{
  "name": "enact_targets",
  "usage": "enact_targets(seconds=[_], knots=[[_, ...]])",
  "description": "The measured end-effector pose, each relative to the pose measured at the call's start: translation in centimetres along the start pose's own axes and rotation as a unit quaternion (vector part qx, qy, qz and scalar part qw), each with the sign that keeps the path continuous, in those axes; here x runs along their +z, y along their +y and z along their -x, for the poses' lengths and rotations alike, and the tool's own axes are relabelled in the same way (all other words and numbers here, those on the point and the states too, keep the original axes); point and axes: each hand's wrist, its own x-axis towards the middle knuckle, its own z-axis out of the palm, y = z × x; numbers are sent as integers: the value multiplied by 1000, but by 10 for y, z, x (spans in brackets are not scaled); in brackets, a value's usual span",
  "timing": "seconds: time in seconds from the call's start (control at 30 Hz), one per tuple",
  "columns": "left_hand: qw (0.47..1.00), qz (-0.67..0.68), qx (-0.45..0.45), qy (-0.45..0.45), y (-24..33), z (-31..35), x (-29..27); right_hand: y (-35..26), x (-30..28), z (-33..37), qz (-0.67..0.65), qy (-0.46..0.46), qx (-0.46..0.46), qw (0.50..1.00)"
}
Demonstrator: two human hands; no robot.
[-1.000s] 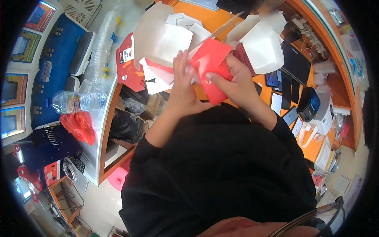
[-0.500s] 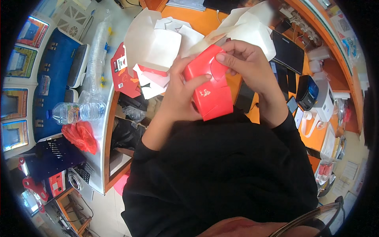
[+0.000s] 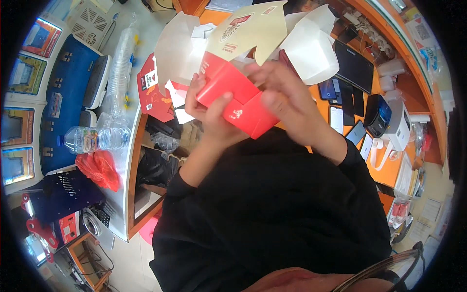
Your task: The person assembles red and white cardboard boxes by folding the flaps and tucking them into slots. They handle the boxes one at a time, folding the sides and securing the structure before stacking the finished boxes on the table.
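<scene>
Seen from above: a red folding carton (image 3: pixel 228 90), held up just in front of a black garment (image 3: pixel 272 194), between body and orange worktop (image 3: pixel 386 176). Supported at the left by the left hand (image 3: pixel 215 120), with fingers wrapped around the side and thumb pressed to the red outer face. Near the carton's right end, the right hand (image 3: pixel 296 107), motion-blurred, with fingers and thumb loosely spread; cannot tell whether touching the cardboard.

Already shaped, judging by the creases: red walls standing at angles to one another, and the near end folded across. Apparently left unclosed: a broad cream flap (image 3: pixel 250 27) with print, rising beyond the carton and seemingly joined to its far edge.

Farther out: a white-lined carton (image 3: pixel 172 51) gaping open to the left, with a second white-lined carton (image 3: pixel 311 53) to the right, also open. Also visible: a red printed cardboard piece (image 3: pixel 158 100) at left and several smartphones (image 3: pixel 336 119) at right.
</scene>
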Motion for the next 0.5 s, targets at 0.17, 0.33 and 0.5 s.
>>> enact_targets(seconds=[0.17,0.33,0.5], knots=[[986,3,1,168,-9,25,29,-13,8,1,277,-96,-47,955],[945,38,-27,323,-13,22,54,-18,17,-11,255,-95,-104,957],[981,-16,-8,192,-27,34,33,-15,19,-21,304,-181,-45,934]])
